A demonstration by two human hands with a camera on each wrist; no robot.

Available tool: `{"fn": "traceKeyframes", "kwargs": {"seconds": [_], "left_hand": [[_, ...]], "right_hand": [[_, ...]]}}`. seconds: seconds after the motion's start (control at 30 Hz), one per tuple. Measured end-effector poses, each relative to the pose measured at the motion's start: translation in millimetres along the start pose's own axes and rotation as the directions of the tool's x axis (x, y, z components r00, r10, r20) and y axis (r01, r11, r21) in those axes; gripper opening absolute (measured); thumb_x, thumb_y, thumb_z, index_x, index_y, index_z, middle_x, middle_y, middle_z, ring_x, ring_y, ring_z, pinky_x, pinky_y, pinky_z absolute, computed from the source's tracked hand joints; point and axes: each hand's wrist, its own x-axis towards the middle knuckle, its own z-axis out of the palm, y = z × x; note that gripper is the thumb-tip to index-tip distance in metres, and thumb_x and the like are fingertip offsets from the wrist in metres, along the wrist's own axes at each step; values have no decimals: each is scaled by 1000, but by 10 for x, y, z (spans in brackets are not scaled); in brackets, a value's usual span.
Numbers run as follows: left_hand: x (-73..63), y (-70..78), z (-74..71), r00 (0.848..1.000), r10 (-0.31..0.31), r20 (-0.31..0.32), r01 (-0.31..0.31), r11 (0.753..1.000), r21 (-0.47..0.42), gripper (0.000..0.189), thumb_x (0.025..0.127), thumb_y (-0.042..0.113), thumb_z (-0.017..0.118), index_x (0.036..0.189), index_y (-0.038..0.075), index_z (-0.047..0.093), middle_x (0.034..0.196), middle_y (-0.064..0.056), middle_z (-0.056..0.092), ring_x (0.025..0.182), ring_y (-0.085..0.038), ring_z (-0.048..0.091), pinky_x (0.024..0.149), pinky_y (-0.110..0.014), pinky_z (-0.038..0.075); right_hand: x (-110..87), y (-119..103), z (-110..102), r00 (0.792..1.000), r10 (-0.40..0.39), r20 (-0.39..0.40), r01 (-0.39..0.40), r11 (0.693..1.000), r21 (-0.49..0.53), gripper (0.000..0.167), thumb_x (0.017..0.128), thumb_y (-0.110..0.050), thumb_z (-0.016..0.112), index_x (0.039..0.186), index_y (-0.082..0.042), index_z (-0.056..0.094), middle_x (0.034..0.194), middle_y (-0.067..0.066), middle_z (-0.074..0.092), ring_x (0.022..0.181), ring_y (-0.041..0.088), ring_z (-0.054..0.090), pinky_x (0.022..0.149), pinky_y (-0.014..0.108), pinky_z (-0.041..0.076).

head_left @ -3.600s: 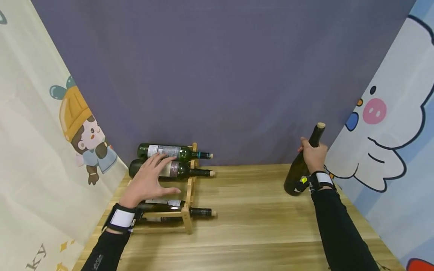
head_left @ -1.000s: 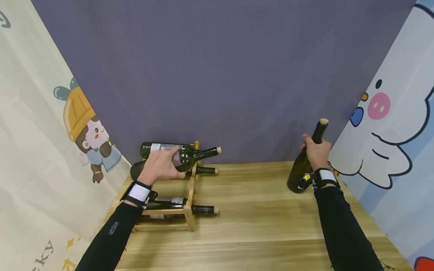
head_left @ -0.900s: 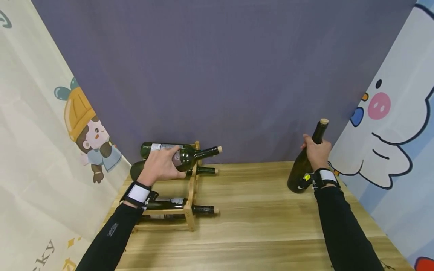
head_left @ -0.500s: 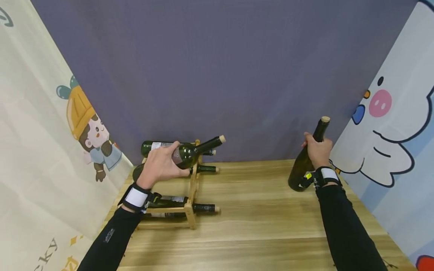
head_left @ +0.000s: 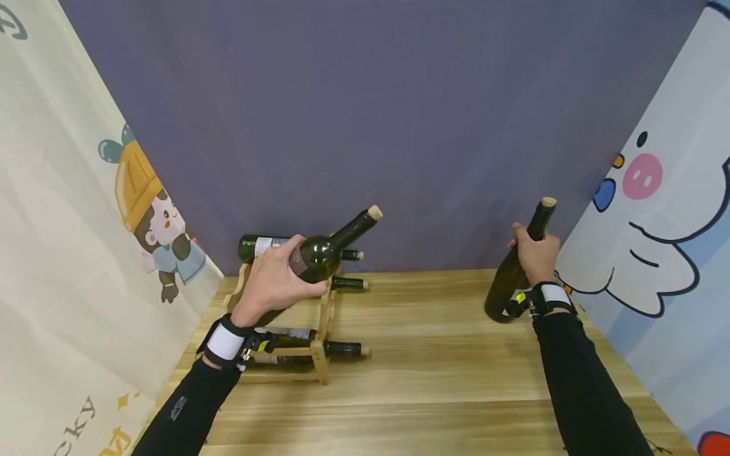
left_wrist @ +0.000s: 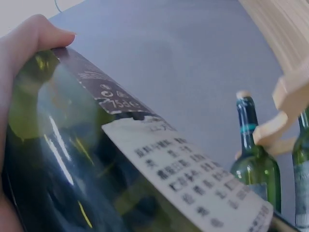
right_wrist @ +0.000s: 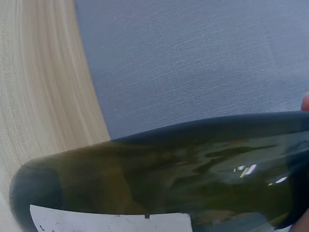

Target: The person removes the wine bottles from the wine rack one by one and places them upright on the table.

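My left hand [head_left: 279, 278] grips a green wine bottle [head_left: 319, 258] round its body, above the wooden wine rack [head_left: 320, 361]. The bottle tilts, its corked neck pointing up and right. Its printed white back label [left_wrist: 193, 179] fills much of the left wrist view; in the head view the hand hides the bottle's lower part. At the right, my right hand [head_left: 537, 256] holds a dark corked wine bottle [head_left: 504, 285] round the shoulder and lower neck. That one is near upright, base down at the table; whether it touches is unclear. Its pale label [right_wrist: 111, 222] shows in the right wrist view.
Several bottles lie in the rack with necks to the right: a rear green bottle [head_left: 248, 248], one whose neck [head_left: 349, 283] shows in front of it, and others nearer me, including a black-necked bottle [head_left: 345, 349]. A grey cloth [head_left: 399, 126] hangs behind the wooden table [head_left: 433, 361].
My left hand, first spread above the rack, has taken hold of a bottle and raised it, its neck swinging upward. My right hand keeps its bottle in nearly the same place.
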Motion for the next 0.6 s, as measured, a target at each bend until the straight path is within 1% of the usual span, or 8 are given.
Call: {"fn": "traceKeyframes", "kwargs": {"seconds": [0.03, 0.17, 0.27, 0.33, 0.4, 0.47, 0.53, 0.6], "left_hand": [[-2, 17, -6, 1000, -7, 3, 7, 1000, -16, 54, 69, 48, 85, 110, 24, 59, 68, 6, 59, 58, -12, 53, 57, -31, 43], [-12, 79, -36, 999, -30, 17, 32, 994, -107, 52, 70, 45, 86, 109, 24, 60, 70, 5, 62, 60, -14, 56, 60, -33, 44], [-25, 121, -43, 999, -36, 37, 43, 980, -197, 52, 72, 42, 88, 113, 23, 62, 73, 3, 65, 61, -14, 58, 61, -33, 46], [-39, 150, -37, 999, -27, 40, 36, 969, -246, 52, 74, 40, 88, 116, 23, 63, 75, 1, 66, 62, -15, 58, 63, -33, 46], [-57, 174, -16, 1000, -17, 24, 23, 958, -285, 53, 75, 38, 88, 120, 22, 65, 82, 0, 69, 66, -15, 59, 65, -32, 47], [-83, 213, 1, 1000, -14, 0, 13, 945, -327, 55, 75, 35, 89, 122, 22, 65, 90, 1, 70, 71, -15, 60, 69, -33, 48], [-104, 259, 21, 1000, -12, -25, 2, 925, -380, 56, 75, 31, 89, 125, 21, 66, 98, 0, 72, 76, -15, 63, 72, -33, 50], [-123, 317, 41, 999, -22, -42, 2, 902, -432, 56, 75, 29, 89, 125, 22, 66, 103, 0, 71, 79, -16, 64, 75, -33, 51]], "right_hand": [[-2, 3, 0, 1000, -4, 0, 4, 1000, 2, 35, 94, -45, 68, 76, -15, 71, 55, -19, 63, 58, 1, 64, 68, 21, 46], [-7, 7, 4, 1000, -14, 1, 14, 1000, 5, 39, 94, -46, 68, 78, -11, 72, 55, -19, 63, 56, 0, 64, 67, 21, 46], [-10, 7, 6, 1000, -17, 1, 17, 1000, 7, 39, 94, -47, 68, 78, -12, 71, 55, -19, 63, 57, 1, 64, 67, 21, 46], [-9, 10, 4, 1000, -17, 3, 17, 1000, 9, 36, 94, -46, 68, 77, -14, 71, 56, -18, 63, 57, 1, 64, 67, 21, 46], [-11, 12, 1, 1000, -15, 5, 15, 1000, 12, 35, 94, -46, 69, 76, -17, 70, 56, -18, 64, 58, 2, 64, 66, 21, 46], [-7, 17, -4, 1000, -10, 12, 10, 1000, 2, 35, 94, -47, 68, 76, -16, 70, 57, -18, 64, 58, 2, 64, 66, 21, 47], [-5, 15, -14, 1000, -8, 24, 9, 1000, -12, 36, 94, -49, 67, 78, -16, 70, 57, -19, 64, 60, 1, 65, 67, 21, 46], [0, 6, -35, 999, -11, 41, 12, 999, -29, 37, 95, -50, 65, 82, -15, 70, 59, -21, 65, 62, -2, 65, 70, 21, 45]]}}
